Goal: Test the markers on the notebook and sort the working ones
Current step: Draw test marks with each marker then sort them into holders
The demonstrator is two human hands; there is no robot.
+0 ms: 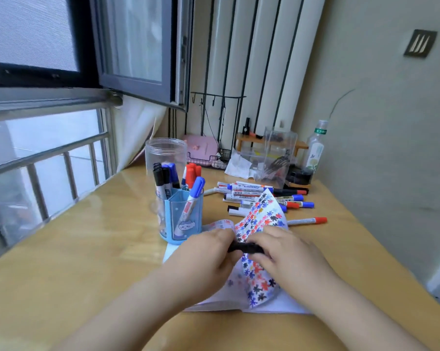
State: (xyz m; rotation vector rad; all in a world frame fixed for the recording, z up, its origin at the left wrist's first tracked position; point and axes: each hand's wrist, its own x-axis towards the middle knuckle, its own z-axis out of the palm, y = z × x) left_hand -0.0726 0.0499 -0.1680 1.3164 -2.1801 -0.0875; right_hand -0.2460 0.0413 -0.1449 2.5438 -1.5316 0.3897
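Note:
A black marker [244,247] lies crosswise between my two hands over the open notebook [258,224]. My left hand [208,252] grips its left end and my right hand [287,252] grips its right end. The notebook's raised page is covered with red, blue and black marks. A blue pen holder [182,216] to the left of the notebook holds black, blue and red markers. A pile of loose markers [259,196] lies on the desk behind the notebook. One red-capped marker [307,220] lies apart at the right.
A clear plastic jar [165,153] stands behind the pen holder. At the back of the wooden desk [87,249] are a clear box [277,155], a bottle [316,148], a small wooden shelf [251,138] and a pink case [201,148]. A window with railing is at left.

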